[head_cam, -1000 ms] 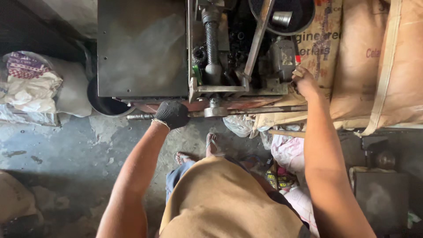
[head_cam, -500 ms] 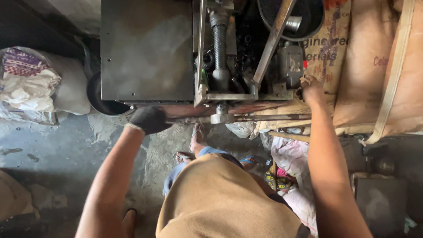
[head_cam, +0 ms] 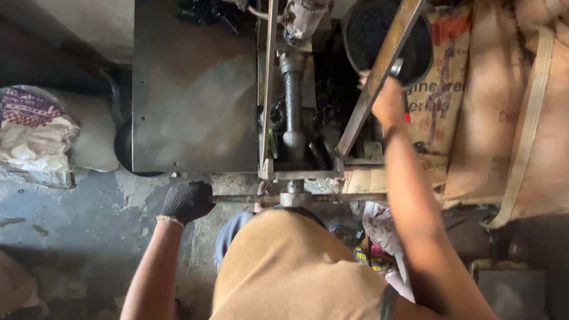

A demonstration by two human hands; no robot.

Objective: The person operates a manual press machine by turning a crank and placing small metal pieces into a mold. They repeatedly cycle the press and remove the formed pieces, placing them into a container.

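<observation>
My left hand [head_cam: 187, 201], in a black glove, is closed around the left end of a horizontal steel handle bar [head_cam: 332, 197] at the front of a hand-worked metal press machine [head_cam: 195, 95]. A threaded screw shaft [head_cam: 292, 106] runs up the middle of the machine. My right hand [head_cam: 385, 98] is bare and reaches up to the rim of a round black bowl of dark powder [head_cam: 379, 35], behind a slanted metal bar [head_cam: 379, 71]. Whether that hand grips anything is hidden.
Brown sacks [head_cam: 504, 106] are stacked to the right of the machine. A white sack and printed cloth bundle [head_cam: 35, 130] lie on the wet concrete floor at left. A dark round pan [head_cam: 125, 148] sits under the machine's left corner. Scraps and wrappers [head_cam: 379, 237] lie by my legs.
My right hand has risen from the machine's front right frame to the black bowl. My gloved left hand slid left along the handle bar. The view moved closer to the machine.
</observation>
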